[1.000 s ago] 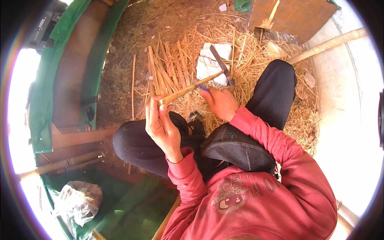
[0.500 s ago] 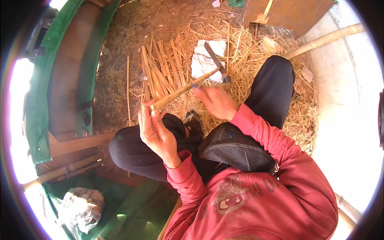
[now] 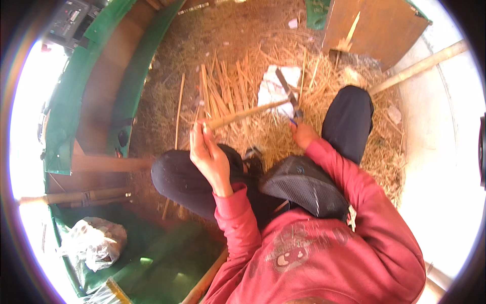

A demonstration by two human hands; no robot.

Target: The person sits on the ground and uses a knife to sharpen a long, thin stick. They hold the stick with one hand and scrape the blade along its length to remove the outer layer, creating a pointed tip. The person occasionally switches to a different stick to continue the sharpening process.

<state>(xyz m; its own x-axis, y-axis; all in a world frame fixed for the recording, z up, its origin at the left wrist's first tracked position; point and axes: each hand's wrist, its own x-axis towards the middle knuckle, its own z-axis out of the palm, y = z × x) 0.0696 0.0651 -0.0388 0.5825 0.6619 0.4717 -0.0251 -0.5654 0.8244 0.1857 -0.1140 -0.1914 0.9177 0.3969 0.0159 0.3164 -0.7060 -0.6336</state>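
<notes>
My left hand [image 3: 210, 159] is closed, its fingertips pinching the near end of a long split wooden stick [image 3: 248, 113]. The stick slants up to the right, and its far end meets or overlaps a knife [image 3: 286, 84] with a dark blade. That knife lies across a white stone block [image 3: 268, 91] on the straw. My right hand [image 3: 305, 134] is closed at the knife's handle, just in front of the block; a small blue band shows at its fingers. Where the fingers wrap the handle is partly hidden.
Several split sticks [image 3: 223, 93] lie left of the block amid straw shavings [image 3: 349, 78]. A lone thin stick [image 3: 179, 111] lies farther left. A bamboo pole [image 3: 420, 68] leans at the right. A clear plastic bag [image 3: 96, 243] sits on green sheeting at the lower left.
My right hand has gone from above the stick to the knife's handle and closed there. My left hand still pinches the stick, which now lies flatter. The whole view has shifted slightly.
</notes>
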